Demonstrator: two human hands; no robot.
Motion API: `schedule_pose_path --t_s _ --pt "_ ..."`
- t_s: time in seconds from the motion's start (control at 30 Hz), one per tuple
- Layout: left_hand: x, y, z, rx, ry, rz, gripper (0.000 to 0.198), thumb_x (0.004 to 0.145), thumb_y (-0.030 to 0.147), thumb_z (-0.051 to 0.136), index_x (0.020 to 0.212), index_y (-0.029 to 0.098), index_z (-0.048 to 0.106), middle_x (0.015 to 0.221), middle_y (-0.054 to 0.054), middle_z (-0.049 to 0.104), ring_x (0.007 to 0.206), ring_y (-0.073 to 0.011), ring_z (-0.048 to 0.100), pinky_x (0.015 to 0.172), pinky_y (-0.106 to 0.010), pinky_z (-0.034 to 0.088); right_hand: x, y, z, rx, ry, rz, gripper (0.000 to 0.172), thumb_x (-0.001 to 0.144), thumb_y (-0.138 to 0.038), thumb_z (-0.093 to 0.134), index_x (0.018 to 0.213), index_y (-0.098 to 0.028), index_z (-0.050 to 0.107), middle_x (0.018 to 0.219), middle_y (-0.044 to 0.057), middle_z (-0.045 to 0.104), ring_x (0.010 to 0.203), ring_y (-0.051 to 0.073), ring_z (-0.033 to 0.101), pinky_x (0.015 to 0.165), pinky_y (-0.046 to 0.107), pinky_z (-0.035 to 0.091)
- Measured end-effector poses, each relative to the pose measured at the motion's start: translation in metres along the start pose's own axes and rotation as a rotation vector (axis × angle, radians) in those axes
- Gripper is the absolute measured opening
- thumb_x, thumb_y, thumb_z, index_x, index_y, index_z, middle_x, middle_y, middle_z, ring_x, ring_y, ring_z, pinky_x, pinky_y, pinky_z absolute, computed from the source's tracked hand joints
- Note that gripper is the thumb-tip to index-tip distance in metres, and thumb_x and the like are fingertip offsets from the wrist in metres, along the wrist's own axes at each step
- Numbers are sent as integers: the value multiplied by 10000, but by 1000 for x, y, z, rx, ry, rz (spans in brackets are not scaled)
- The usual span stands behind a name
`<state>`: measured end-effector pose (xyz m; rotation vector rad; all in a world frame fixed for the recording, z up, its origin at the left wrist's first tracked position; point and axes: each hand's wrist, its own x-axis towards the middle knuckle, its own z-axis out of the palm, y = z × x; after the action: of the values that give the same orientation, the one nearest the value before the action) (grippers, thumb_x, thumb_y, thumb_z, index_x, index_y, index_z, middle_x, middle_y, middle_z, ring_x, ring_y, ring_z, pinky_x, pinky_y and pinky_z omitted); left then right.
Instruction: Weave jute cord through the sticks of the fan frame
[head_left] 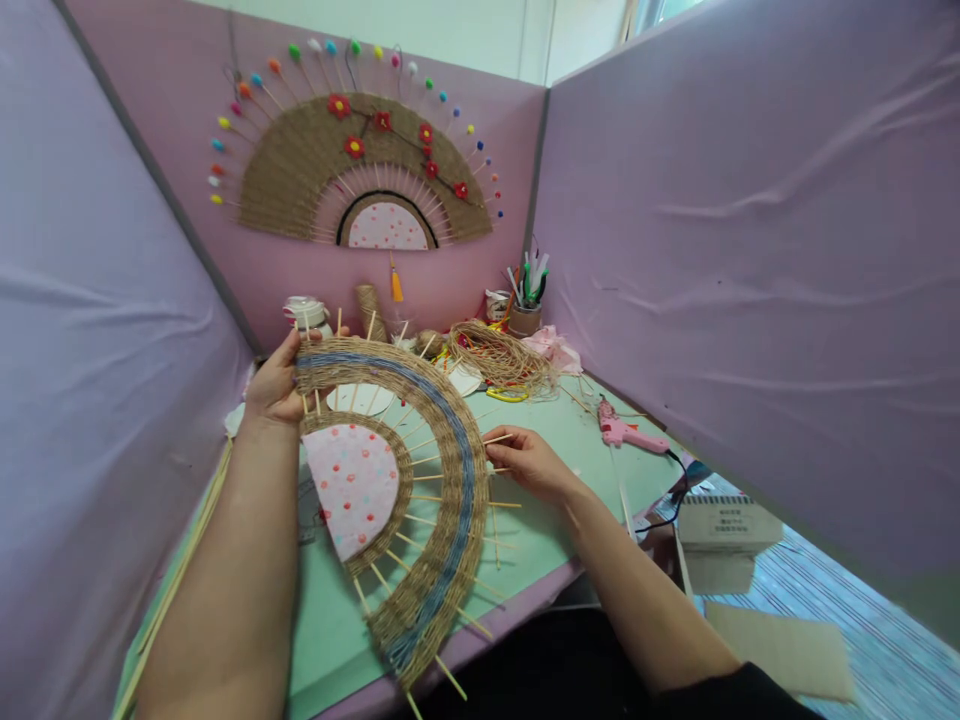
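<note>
Holding a big half-round fan of woven tan straw with a blue stripe over a smooth mint-green table, turning its flat side to the left and its round edge to the right. Running the long way from the far left to the near middle. Gripping the far left end with the left hand, curling fingers behind it. Pinching a thin, pale wooden stick with the right hand, pressing thumb and finger together just beside the round edge. Having the fan just left of the right fingertips, with the stick poking out to the right, across the weave. Reaching that stick much more closely with the right hand than with the left. Showing a white half-circle with pink spots inside the curve.

Working between lilac cloth walls, with a loose coil of tan twine lying on the far side, a pink glue gun resting on the right, and a brown fan with red flowers hanging on the far wall.
</note>
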<state>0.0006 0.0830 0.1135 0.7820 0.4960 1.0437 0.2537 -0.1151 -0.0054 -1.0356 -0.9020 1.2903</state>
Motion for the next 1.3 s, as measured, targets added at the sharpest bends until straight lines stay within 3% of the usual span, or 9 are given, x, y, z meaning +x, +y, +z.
schedule_pose_path --t_s 0.33,0.5,0.63,0.77,0.97,1.1,1.3 --pt "12 -5 -14 20 12 -38 433 974 330 254 723 169 568 913 -77 729 983 -235 650 845 -411 539 5 -5 2 85 12 95 306 613 -363 795 777 -146 655 609 -47 511 468 30 334 431 191 173" --pt "14 -22 -18 22 193 -94 411 961 348 286 741 167 582 724 -73 719 817 -246 692 775 -403 564 17 7 -2 146 84 72 339 614 -389 791 648 -147 556 558 -57 476 432 20 289 401 185 125" --pt "1 -45 -38 115 284 -265 407 921 442 360 1009 138 616 725 -119 709 681 -275 700 665 -438 578 24 17 -8 182 99 112 386 565 -377 804 581 -152 490 513 -59 457 402 10 239 391 185 81" --pt "-23 -57 -62 153 203 -431 445 909 442 409 1187 124 550 853 -170 714 723 -281 708 641 -411 576 27 21 -11 199 87 112 404 538 -375 817 576 -154 481 500 -61 442 396 7 225 389 185 67" --pt "-51 -59 -63 231 42 -307 271 888 220 497 1121 138 607 836 -106 724 739 -211 708 673 -288 566 34 11 -12 239 111 22 383 552 -377 828 654 -146 540 562 -54 473 416 7 247 390 177 103" --pt "-58 -68 -64 295 22 -313 200 823 154 566 1002 140 652 801 -101 729 721 -227 706 609 -289 563 43 -1 -9 241 73 -17 382 555 -378 828 631 -155 527 550 -58 456 416 16 226 391 190 108" --pt "-58 -75 -63 262 26 -284 265 726 54 610 979 103 674 787 -126 735 679 -249 704 618 -313 572 46 -9 -6 194 -3 1 353 592 -411 807 712 -139 616 583 -45 489 429 19 232 406 194 125"
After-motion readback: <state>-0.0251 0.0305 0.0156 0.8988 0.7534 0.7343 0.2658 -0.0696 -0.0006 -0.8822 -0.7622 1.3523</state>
